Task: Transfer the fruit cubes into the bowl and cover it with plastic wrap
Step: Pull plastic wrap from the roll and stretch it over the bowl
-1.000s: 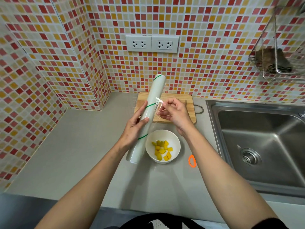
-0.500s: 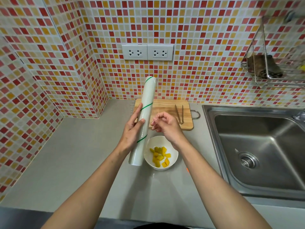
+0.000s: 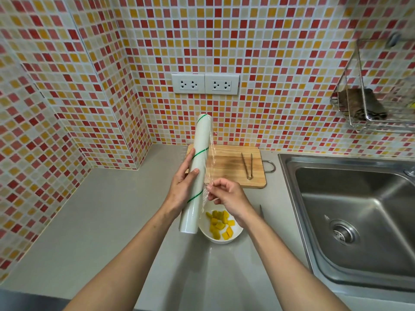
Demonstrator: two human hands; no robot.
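Note:
A white bowl with several yellow fruit cubes stands on the grey counter, partly hidden under my right wrist. My left hand grips a long white roll of plastic wrap with thin green lines, held tilted above the bowl's left side. My right hand pinches the loose edge of the clear film just right of the roll; a narrow strip of film is peeled away along the roll.
A wooden cutting board with metal tongs lies against the tiled wall behind the bowl. A steel sink fills the right side. A wire rack hangs above it. Two wall sockets sit above the board.
The roll has dropped lower in front of me. My right hand moved down along the roll, and a strip of film now stands peeled away from it.

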